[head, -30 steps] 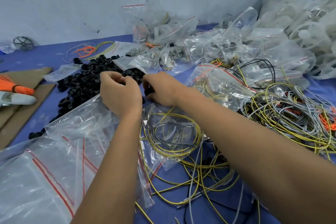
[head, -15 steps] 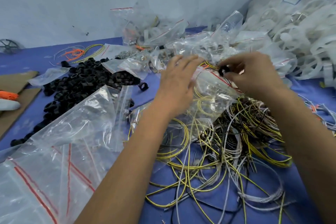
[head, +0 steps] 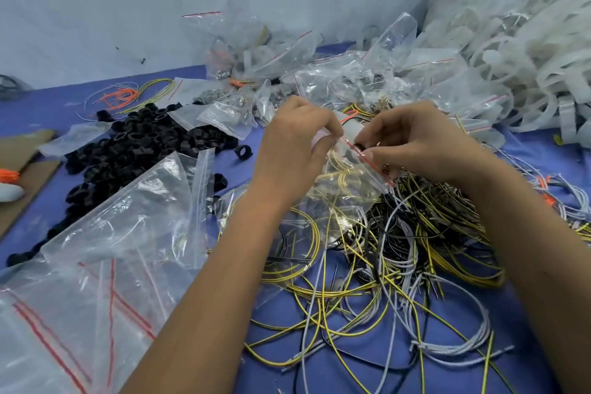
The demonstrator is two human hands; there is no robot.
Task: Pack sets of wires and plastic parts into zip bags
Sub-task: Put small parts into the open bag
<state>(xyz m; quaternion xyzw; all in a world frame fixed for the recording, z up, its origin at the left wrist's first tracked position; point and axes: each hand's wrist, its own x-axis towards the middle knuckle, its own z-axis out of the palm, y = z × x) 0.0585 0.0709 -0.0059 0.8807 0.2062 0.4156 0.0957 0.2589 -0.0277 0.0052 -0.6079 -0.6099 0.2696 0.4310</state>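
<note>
My left hand (head: 292,141) and my right hand (head: 415,141) both pinch the red-striped mouth of a clear zip bag (head: 345,182) that hangs between them, above the wire pile. Yellow wires show inside the bag. A small black plastic ring (head: 359,146) sits at my right fingertips, right at the bag's mouth. A pile of black plastic rings (head: 134,150) lies to the left on the blue table (head: 319,371). Loose yellow, grey and black wires (head: 399,265) are tangled under and in front of my hands.
A heap of empty zip bags (head: 96,265) fills the near left. Filled bags (head: 319,80) are stacked at the back by the wall. White plastic wheels in a big sack (head: 511,51) lie at the far right. Cardboard (head: 19,169) lies at the left edge.
My hands came together from the ring pile to the right. The left hand, open half a second ago, now pinches the bag's mouth; the right hand brought the black ring to it.
</note>
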